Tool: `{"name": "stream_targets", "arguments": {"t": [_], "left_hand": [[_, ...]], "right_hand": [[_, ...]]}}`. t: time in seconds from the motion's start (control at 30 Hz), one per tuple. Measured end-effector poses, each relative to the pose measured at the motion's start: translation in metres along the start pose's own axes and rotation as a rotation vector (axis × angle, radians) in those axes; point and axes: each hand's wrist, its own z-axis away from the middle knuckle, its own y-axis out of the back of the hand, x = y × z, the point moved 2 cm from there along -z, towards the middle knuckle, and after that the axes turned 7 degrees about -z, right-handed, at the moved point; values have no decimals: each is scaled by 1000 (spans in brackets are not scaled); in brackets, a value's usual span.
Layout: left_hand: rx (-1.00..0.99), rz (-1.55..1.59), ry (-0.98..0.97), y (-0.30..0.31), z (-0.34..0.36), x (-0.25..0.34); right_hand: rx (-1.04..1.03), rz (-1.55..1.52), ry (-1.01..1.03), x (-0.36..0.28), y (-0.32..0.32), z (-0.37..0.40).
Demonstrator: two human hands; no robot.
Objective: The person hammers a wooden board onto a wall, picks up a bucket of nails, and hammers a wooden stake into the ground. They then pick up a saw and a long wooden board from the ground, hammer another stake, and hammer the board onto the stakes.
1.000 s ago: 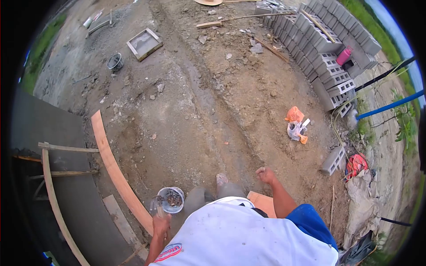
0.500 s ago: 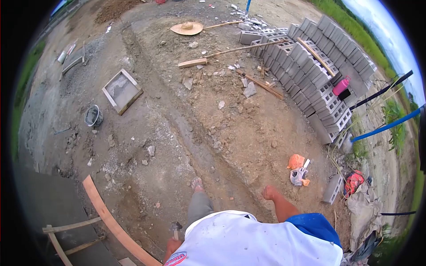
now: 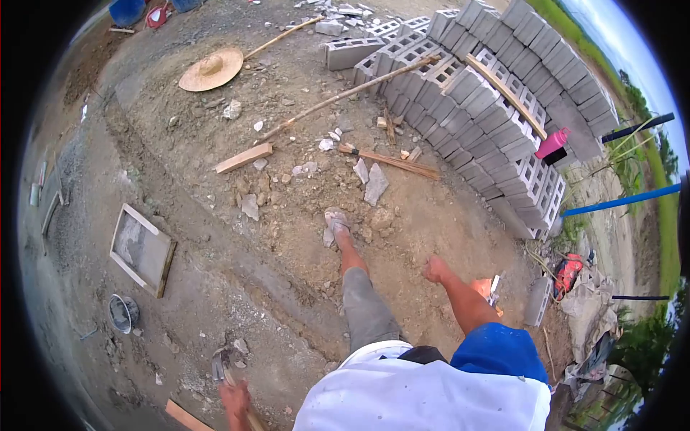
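My left hand is low in the view, wrapped round the wooden handle of a hammer. The metal head points forward over the dirt, and part of the handle shows behind the hand. My right hand hangs in front of me to the right, curled into a fist with nothing visible in it. Beneath and behind that forearm lies an orange plastic bag, partly covered by the arm. My sandalled foot is forward on the rocky soil.
Stacked hollow concrete blocks stand ahead right, with a pink bottle on them. A long pole, a straw hat and stone pieces lie ahead. Leftward are a wooden-framed box, a bucket and a shallow trench.
I have stepped forward across the trench toward the block stack. My left hand has swung out to the left with the hammer. The right hand stays a fist, now partly over the bags.
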Motion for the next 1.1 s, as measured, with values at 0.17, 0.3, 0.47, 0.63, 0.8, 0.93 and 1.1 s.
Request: {"name": "stream_targets", "arguments": {"t": [0.17, 0.3, 0.47, 0.63, 0.8, 0.93, 1.1], "left_hand": [[-209, -472, 340, -104, -93, 1], [-447, -326, 697, -155, -93, 117], [-516, -300, 731, -188, -97, 165], [-461, -139, 850, -214, -109, 162], [-213, 315, 1002, -229, -74, 163], [-172, 423, 877, -244, -2, 128], [-101, 615, 861, -282, 132, 84]], "right_hand": [[-16, 215, 44, -114, 36, -377], [237, 444, 408, -263, 106, -578], [333, 833, 464, -366, 142, -717], [-114, 1002, 148, -387, 134, -749], [-346, 858, 296, -375, 111, -692], [-408, 794, 499, -404, 120, -582], [-739, 506, 653, -487, 138, -389]]}}
